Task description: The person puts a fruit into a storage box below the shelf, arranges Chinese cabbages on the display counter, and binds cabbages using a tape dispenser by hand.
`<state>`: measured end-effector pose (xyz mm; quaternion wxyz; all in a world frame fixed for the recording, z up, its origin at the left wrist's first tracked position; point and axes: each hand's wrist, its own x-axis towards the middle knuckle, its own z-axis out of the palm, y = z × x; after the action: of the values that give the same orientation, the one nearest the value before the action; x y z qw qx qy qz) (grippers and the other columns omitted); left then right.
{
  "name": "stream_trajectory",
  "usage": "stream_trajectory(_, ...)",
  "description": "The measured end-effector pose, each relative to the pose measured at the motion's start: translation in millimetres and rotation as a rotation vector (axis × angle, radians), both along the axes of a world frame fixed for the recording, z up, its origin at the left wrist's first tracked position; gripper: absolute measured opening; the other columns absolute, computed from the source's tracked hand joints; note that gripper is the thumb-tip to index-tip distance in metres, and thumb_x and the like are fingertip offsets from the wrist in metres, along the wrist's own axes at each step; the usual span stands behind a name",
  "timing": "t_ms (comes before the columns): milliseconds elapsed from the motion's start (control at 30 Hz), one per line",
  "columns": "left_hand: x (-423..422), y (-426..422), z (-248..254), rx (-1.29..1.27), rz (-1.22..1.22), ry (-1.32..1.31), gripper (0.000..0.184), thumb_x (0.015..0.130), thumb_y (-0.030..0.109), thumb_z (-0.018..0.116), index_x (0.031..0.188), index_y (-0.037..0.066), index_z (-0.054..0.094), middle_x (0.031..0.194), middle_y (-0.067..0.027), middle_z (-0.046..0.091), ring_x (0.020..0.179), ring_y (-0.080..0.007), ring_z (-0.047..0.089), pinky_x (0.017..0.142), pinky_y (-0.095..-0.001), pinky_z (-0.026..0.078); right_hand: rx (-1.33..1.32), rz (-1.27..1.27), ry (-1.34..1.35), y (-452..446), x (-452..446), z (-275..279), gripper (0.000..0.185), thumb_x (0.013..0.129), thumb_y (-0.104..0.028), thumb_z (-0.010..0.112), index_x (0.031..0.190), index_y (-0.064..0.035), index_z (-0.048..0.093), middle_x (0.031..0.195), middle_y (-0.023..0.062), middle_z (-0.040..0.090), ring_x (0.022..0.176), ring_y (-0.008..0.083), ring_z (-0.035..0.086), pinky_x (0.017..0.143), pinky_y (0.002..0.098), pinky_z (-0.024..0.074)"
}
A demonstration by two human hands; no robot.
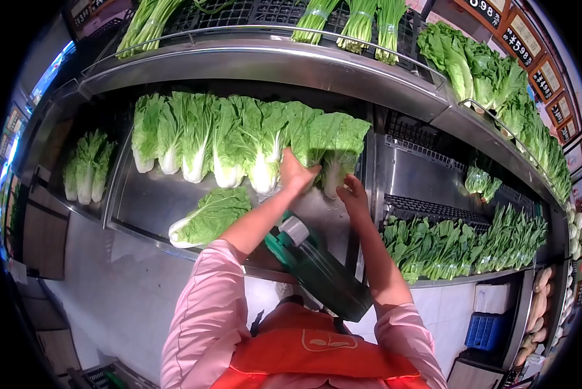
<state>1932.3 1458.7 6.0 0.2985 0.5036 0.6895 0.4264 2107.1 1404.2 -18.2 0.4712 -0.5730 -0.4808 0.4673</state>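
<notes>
A row of several leafy Chinese cabbages lies along the back of the metal shelf, white stems toward me. My left hand is closed around the stem end of a cabbage near the row's right end; its fingertips are partly hidden. At the far right of the row, my right hand is beside the stem of the last cabbage, with fingers bent and apart. Whether it touches the stem is hard to see. One loose cabbage lies on its side at the shelf's front, left of my left forearm.
A green see-through bottle with a grey cap is between my forearms, by the shelf edge. A metal rail crosses above the row. Bundled greens fill the right section; more cabbages stand at left.
</notes>
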Motion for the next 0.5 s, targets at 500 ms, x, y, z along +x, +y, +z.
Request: stream_trajectory(500, -30.0, -68.2, 11.1, 0.173, -0.227, 0.141, 0.086, 0.073, 0.024, 0.069, 0.14, 0.0, 0.02, 0.143, -0.0191, 0.026, 0.134, -0.0305, 0.026, 0.108, -0.0353, 0.026, 0.073, 0.165, -0.202, -8.0, 6.4, -12.2, 0.044, 0.08, -0.009, 0.064, 0.122, -0.0023, 0.051, 0.115, 0.0113, 0.057, 0.101, 0.0203, 0.055, 0.08, 0.0316, 0.0466)
